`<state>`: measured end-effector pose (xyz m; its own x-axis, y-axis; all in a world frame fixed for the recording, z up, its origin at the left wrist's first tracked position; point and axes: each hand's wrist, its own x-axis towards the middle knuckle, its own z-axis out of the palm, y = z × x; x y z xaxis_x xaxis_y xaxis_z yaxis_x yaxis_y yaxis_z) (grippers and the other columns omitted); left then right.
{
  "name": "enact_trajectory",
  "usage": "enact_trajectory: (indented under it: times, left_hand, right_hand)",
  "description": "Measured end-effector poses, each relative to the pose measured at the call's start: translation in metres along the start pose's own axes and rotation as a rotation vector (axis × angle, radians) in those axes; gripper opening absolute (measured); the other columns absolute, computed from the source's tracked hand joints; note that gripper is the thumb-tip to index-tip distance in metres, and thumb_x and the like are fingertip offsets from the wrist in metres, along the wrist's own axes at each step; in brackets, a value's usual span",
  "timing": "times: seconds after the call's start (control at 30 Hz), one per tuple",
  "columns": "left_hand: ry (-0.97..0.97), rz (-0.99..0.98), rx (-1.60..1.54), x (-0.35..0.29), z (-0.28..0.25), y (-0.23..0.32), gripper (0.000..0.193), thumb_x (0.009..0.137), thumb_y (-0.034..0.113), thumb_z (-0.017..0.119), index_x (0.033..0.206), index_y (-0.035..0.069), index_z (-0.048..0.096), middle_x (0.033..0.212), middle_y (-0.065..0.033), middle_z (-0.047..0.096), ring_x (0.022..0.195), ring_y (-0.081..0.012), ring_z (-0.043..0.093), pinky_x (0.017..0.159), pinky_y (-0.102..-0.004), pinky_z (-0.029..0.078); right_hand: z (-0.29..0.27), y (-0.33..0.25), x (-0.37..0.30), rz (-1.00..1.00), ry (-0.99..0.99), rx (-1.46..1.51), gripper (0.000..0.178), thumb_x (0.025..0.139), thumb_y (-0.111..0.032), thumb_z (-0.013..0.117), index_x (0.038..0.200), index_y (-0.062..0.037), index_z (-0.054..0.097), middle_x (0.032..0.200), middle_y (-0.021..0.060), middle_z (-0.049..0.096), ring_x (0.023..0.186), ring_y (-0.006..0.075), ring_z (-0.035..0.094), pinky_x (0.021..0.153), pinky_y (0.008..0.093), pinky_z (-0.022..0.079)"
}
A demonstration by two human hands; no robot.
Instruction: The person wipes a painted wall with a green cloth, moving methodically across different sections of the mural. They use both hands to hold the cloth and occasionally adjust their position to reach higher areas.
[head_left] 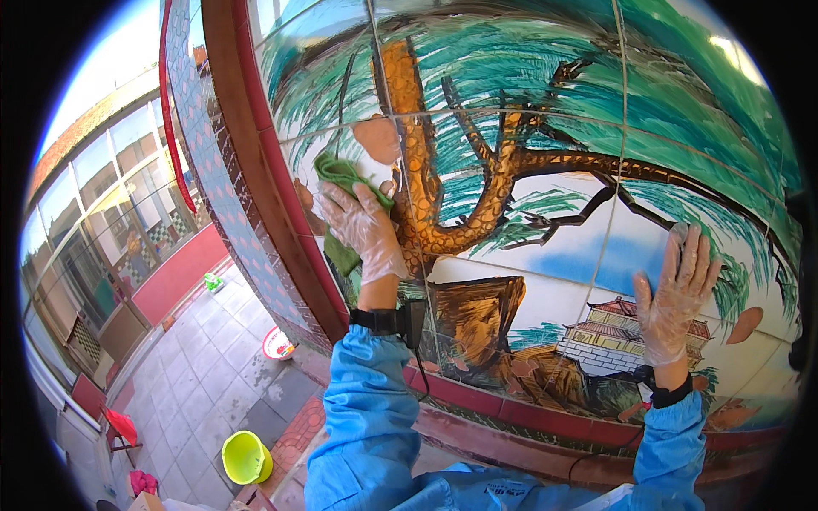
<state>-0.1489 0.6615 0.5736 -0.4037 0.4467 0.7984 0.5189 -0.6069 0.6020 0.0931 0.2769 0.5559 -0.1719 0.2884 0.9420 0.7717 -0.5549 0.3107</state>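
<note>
A painted tile wall (545, 226) fills the middle and right, showing a tree with orange-brown bark, green foliage and a small pagoda. My left hand (362, 226), in a clear plastic glove, presses a green cloth (343, 255) against the tiles left of the painted trunk. Part of the cloth bunches above the fingers, and another part hangs below the palm. My right hand (677, 294), gloved the same way, lies flat on the tiles beside the pagoda with fingers stretched out and nothing in it. Blue sleeves cover both my forearms.
A dark red frame (273, 162) edges the wall at left. On the grey paved yard (192, 358) stand a yellow-green bucket (247, 457) and a red-and-white basin (278, 343). A red folding chair (121, 426) is at the far left, before a glazed building (111, 204).
</note>
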Motion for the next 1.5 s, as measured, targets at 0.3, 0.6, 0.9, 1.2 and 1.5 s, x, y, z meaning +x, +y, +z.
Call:
enact_trajectory:
  times: [0.3, 0.6, 0.9, 1.2, 1.5]
  left_hand:
    - [-0.11, -0.06, -0.051, 0.08, -0.001, 0.028, 0.071, 0.103, 0.051, 0.028, 0.156, 0.004, 0.018, 0.156, -0.027, 0.025, 0.145, -0.0422, 0.022, 0.118, -0.0511, 0.019]
    - [-0.124, -0.052, -0.039, 0.146, 0.004, 0.059, 0.074, 0.101, 0.056, 0.025, 0.156, 0.008, 0.017, 0.159, -0.0238, 0.022, 0.146, -0.0413, 0.023, 0.115, -0.0571, 0.022]
    - [0.068, 0.366, 0.111, 0.187, 0.045, 0.097, 0.078, 0.1, 0.06, 0.026, 0.157, 0.008, 0.013, 0.159, -0.0253, 0.021, 0.146, -0.0433, 0.022, 0.115, -0.0595, 0.021]
    - [0.111, 0.447, -0.11, 0.13, 0.01, 0.199, 0.073, 0.099, 0.057, 0.035, 0.154, 0.01, 0.028, 0.156, -0.0233, 0.029, 0.144, -0.043, 0.025, 0.115, -0.0588, 0.016]
    - [0.126, 0.681, 0.005, 0.091, 0.002, 0.207, 0.072, 0.097, 0.051, 0.042, 0.156, 0.013, 0.025, 0.154, -0.023, 0.033, 0.143, -0.0421, 0.029, 0.114, -0.0601, 0.019]
  right_hand:
    - [0.005, 0.006, -0.005, 0.086, -0.083, 0.049, 0.065, 0.101, -0.049, 0.043, 0.152, -0.0117, 0.032, 0.16, 0.014, 0.026, 0.147, 0.0351, 0.023, 0.12, 0.0529, 0.013]
    - [0.002, 0.004, 0.001, 0.016, -0.049, 0.01, 0.066, 0.1, -0.049, 0.045, 0.153, -0.0127, 0.031, 0.159, 0.0153, 0.026, 0.146, 0.0361, 0.024, 0.119, 0.0557, 0.013]
    - [0.002, 0.002, -0.002, 0.105, -0.087, 0.124, 0.065, 0.099, -0.049, 0.046, 0.152, -0.0129, 0.033, 0.159, 0.0154, 0.026, 0.146, 0.0362, 0.024, 0.118, 0.0559, 0.012]
    - [0.002, 0.002, 0.003, 0.068, -0.06, -0.054, 0.066, 0.1, -0.05, 0.045, 0.152, -0.0128, 0.033, 0.16, 0.0152, 0.026, 0.146, 0.0359, 0.024, 0.118, 0.0551, 0.012]
    - [-0.004, -0.007, 0.018, 0.061, -0.05, -0.098, 0.066, 0.1, -0.051, 0.044, 0.153, -0.0131, 0.031, 0.159, 0.0143, 0.026, 0.146, 0.0354, 0.023, 0.119, 0.0542, 0.013]
